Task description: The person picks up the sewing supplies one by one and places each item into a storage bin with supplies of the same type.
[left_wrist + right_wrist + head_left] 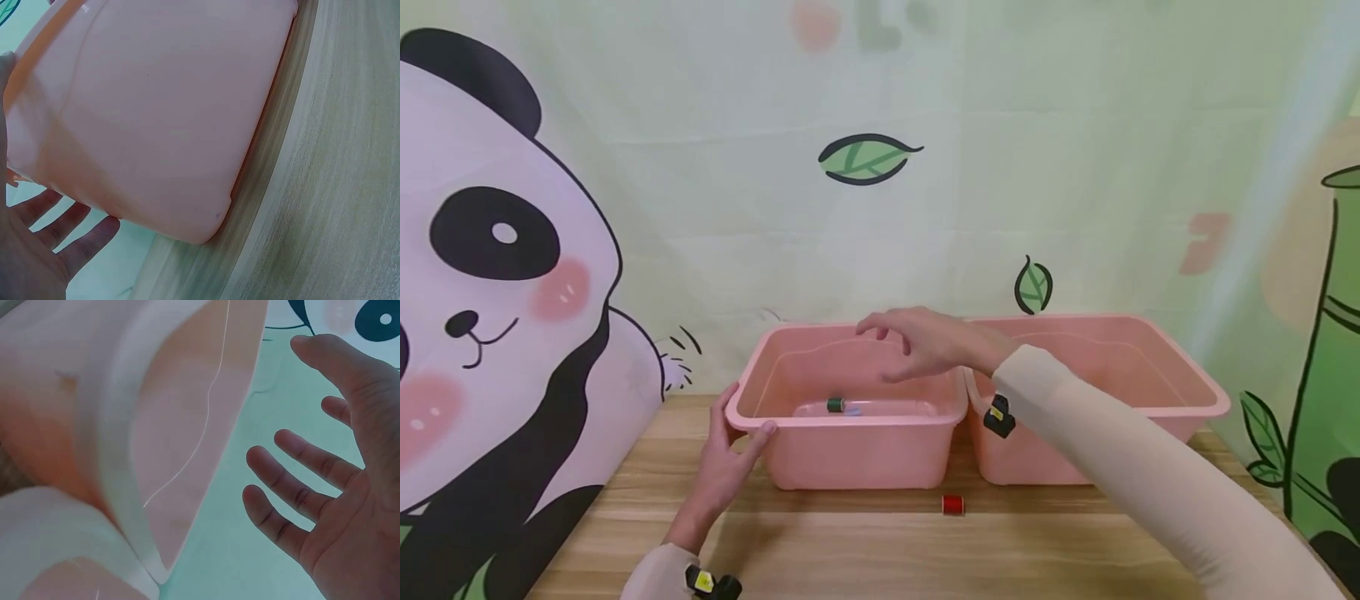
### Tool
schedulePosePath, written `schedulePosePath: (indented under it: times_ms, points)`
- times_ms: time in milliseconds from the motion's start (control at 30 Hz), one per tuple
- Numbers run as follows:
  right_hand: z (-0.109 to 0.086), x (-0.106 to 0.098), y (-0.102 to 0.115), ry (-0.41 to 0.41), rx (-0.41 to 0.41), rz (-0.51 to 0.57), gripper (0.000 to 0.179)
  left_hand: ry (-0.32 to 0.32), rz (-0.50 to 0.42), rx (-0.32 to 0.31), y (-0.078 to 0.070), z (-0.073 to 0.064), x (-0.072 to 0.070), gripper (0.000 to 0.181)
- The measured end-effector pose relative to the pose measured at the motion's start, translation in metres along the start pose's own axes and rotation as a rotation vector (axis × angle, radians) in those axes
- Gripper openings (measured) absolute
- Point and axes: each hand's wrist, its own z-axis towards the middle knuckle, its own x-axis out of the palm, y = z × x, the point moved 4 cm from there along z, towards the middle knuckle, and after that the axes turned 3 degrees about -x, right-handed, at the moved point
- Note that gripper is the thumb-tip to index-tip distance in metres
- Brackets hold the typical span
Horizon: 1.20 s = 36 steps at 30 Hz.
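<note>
My left hand (722, 458) holds the left pink plastic bin (857, 454) by its near left corner. The thumb lies at the front rim while the fingers reach along the left side, and the left wrist view shows those fingers (87, 240) against the bin's outer wall. Over the same bin hovers my right hand (925, 342), its fingers spread and loosely bent with nothing in them; the right wrist view shows the bare palm (356, 531). A green thread spool (836, 405) lies on the bin's floor, beside a small pale bluish item (853, 412).
A second pink bin (1180, 367) stands close on the right, partly covered by my right sleeve. On the wooden table (850, 558), a red thread spool (952, 505) lies in front of the bins. A printed panda curtain (737, 208) hangs behind.
</note>
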Motion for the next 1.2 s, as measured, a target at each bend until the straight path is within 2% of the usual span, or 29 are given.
schedulePosePath:
  times_ms: [300, 667, 967, 1200]
  points:
    - [-0.022, 0.005, 0.007, 0.001, -0.053, 0.014, 0.066, 0.004, 0.003, -0.005, -0.002, -0.001, 0.0, 0.086]
    - [-0.05, 0.007, 0.012, -0.09, -0.122, 0.041, 0.066, 0.002, 0.013, -0.014, 0.002, 0.001, 0.0, 0.084]
    - [-0.079, 0.008, 0.021, -0.109, -0.103, 0.066, 0.062, 0.009, 0.007, -0.005, -0.002, 0.001, 0.001, 0.084]
    - [-0.092, 0.016, 0.028, -0.112, -0.171, 0.099, 0.065, 0.009, 0.003, -0.009, 0.0, 0.001, 0.001, 0.084]
